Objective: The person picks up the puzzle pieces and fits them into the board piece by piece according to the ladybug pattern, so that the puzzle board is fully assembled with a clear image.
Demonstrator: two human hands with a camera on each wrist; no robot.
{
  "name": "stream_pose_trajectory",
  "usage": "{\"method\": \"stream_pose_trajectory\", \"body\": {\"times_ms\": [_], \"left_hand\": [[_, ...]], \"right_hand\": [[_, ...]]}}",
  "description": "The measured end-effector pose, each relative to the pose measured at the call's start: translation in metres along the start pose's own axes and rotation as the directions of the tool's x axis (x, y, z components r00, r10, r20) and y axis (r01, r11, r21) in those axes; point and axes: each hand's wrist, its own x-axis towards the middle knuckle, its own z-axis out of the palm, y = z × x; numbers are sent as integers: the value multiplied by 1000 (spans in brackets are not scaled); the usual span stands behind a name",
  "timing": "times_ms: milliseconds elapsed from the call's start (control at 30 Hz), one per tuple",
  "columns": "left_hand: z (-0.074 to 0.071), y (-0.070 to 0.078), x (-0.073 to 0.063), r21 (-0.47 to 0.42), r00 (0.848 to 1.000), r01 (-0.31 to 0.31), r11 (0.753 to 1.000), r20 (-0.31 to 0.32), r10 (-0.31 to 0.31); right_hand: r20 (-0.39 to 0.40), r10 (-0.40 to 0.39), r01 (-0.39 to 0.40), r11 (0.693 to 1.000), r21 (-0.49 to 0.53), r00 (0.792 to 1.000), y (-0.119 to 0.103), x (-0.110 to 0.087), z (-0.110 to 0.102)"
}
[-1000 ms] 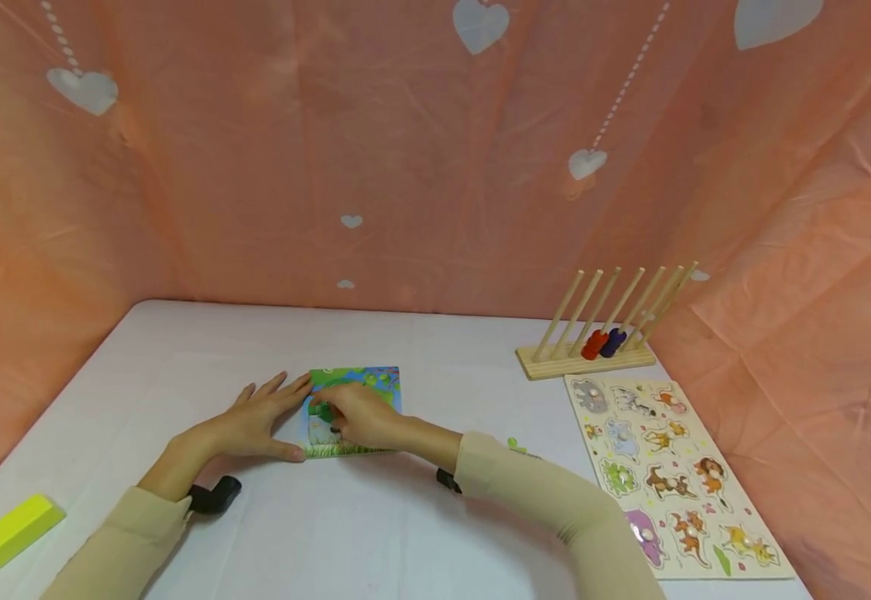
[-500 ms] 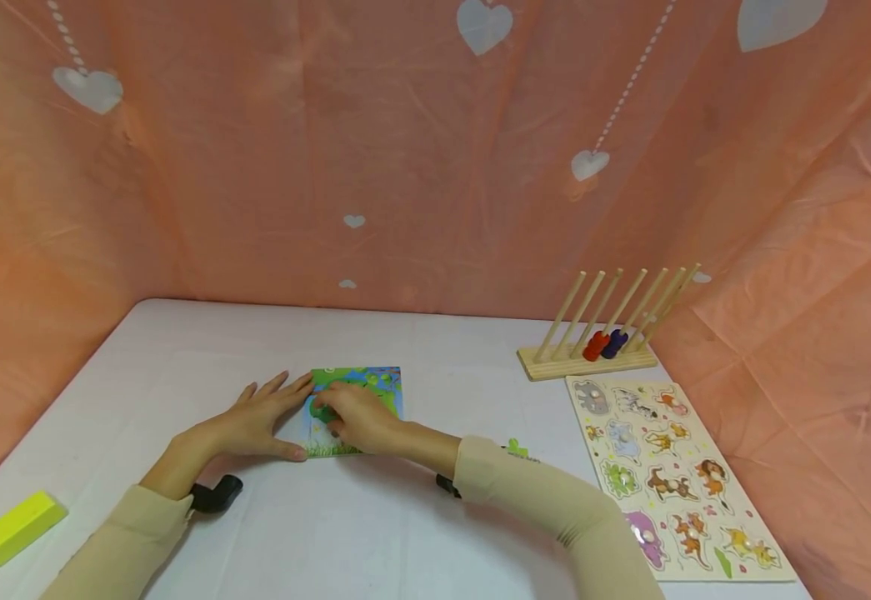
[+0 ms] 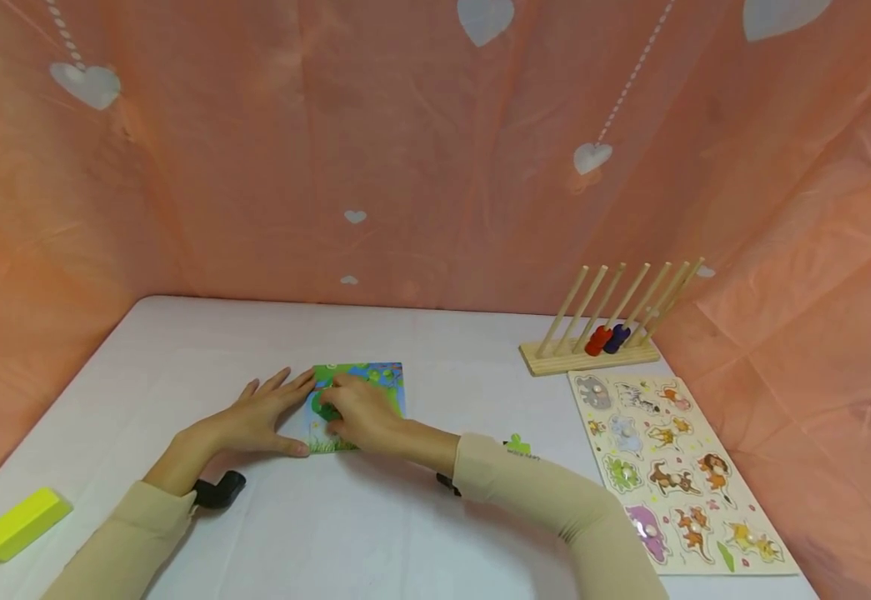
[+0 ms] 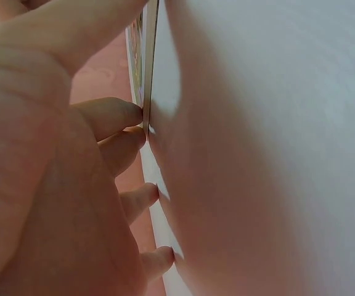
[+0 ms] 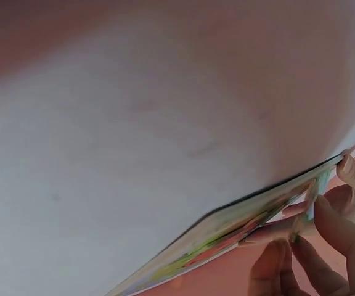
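**Right hand point(image 3: 366, 417) pinched small piece point(image 5: 310, 208)**

The picture board point(image 3: 390, 385) lay well left of the animal board point(image 3: 683, 496). The left hand point(image 3: 261, 423), fingers spread wide, touched its edge farthest from the animal board; the right's grip stood narrow.

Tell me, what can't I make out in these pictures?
Head: middle of the picture board, under the right hand.
Head: lower part of the small green thing, behind the right sleeve.
Left wrist: picture board's upper end, cut by the top edge.
Right wrist: design on the pinched piece, blurred.
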Motion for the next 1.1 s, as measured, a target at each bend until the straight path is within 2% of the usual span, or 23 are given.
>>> {"method": "stream_pose_trajectory", "body": {"times_ms": [133, 267, 400, 700, 1100], "left_hand": [[0, 0, 2, 6, 1000, -3, 1000, -4, 3], [0, 0, 2, 8, 1000, 3, 1000, -2, -3], [0, 1, 1, 6, 1000, 4, 1000, 0, -4], [-1, 3, 1, 19, 1000, -3, 1000, -6, 3], [0, 2, 2, 27, 1000, -7, 1000, -9, 7]], "right_hand": [[28, 16, -16, 1000, -16, 999, 0, 1, 1], [53, 56, -59, 997, 56, 997, -2, 2, 2], [68, 83, -88, 992, 85, 994, -3, 2, 2], [100, 137, -136, 991, -21, 985, -3, 2, 4], [141, 131, -130, 991, -16, 981, -3, 0, 2]]}}
